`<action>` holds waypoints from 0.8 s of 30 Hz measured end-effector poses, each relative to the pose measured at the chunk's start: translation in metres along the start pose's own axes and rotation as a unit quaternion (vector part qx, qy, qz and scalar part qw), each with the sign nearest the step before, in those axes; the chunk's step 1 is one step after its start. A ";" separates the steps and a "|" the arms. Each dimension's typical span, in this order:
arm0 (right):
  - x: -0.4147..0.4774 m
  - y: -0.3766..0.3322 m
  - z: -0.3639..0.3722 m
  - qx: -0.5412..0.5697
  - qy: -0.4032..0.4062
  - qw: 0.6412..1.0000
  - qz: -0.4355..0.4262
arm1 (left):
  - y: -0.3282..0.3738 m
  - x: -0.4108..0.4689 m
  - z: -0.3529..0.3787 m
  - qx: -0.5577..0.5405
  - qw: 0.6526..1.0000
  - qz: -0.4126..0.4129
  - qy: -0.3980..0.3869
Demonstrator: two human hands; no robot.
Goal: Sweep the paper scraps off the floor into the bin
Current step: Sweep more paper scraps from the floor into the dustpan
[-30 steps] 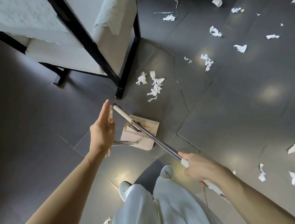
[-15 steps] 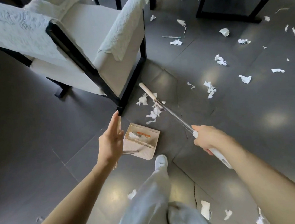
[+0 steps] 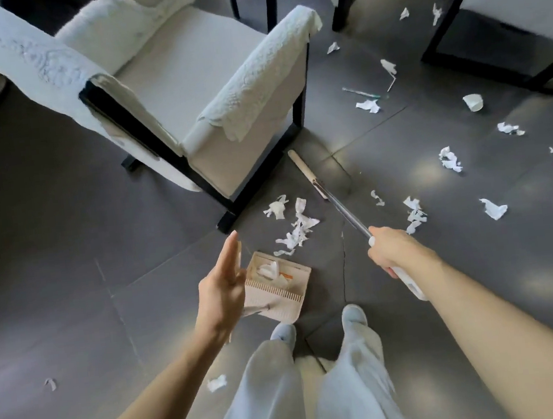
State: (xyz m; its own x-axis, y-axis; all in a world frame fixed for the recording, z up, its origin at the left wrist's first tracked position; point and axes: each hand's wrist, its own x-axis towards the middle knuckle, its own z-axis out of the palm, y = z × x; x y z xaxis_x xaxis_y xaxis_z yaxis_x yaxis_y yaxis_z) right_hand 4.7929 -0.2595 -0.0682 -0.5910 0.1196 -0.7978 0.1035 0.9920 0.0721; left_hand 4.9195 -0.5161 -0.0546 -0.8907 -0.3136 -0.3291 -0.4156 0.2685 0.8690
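1 white cushioned armchair with a black frame (image 3: 191, 81) is your landmark. Your right hand (image 3: 393, 251) is wrapped around the long silver metal broom pole (image 3: 344, 213), whose beige end sits by the armchair's front leg. Your left hand (image 3: 220, 291), fingers straight, meets the thin handle of the beige plastic dustpan (image 3: 301, 272) just in front of that leg. Torn white paper scraps (image 3: 296, 231) lie between the two. You look mid-gather, so next draw the scraps into the pan.

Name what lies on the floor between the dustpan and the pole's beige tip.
In the head view, a cluster of torn white paper scraps lies between dustpan and pole's tip.
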 end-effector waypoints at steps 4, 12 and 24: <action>0.040 0.016 -0.021 -0.043 0.002 0.998 -0.048 | 0.013 0.002 0.022 -0.012 0.999 -0.013 0.048; 0.041 0.040 -0.026 -0.155 -0.072 0.973 -0.152 | 0.026 -0.009 0.060 -0.055 0.986 -0.040 0.150; -0.036 0.121 -0.030 0.024 -0.189 0.976 -0.105 | 0.048 -0.008 0.065 -0.043 0.988 0.002 0.147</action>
State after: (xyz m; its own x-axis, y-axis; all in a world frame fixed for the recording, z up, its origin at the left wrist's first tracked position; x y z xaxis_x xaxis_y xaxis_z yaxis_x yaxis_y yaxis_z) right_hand 4.8028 -0.1424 -0.0124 -0.2677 -0.1175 -0.9563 0.0550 0.9890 -0.1369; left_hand 4.8951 -0.4417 -0.0342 -0.7950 -0.5674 -0.2146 -0.3831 0.1953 0.9028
